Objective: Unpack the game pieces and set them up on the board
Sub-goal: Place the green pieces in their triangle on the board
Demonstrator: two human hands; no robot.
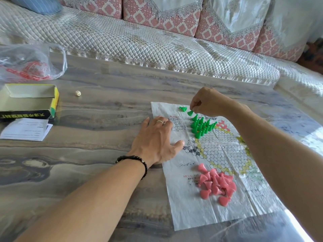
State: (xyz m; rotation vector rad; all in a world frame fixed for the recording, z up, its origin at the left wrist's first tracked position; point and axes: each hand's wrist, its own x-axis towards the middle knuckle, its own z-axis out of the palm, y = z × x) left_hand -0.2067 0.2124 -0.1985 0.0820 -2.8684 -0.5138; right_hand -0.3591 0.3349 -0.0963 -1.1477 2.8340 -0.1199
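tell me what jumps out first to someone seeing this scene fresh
The bright green pieces standing in a tight cluster at the far end of the paper board catch the eye first, with the right hand pinching one more green piece just beyond them. Nearer the camera, a jumbled heap of pink pieces lies on the board, while the left hand presses its left edge flat.

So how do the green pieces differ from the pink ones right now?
The green pieces mostly stand upright in a tight cluster at the far corner of the board; the pink pieces lie tipped in a loose heap at the near side. The right hand works at the green; nothing touches the pink. Both share a cone shape.
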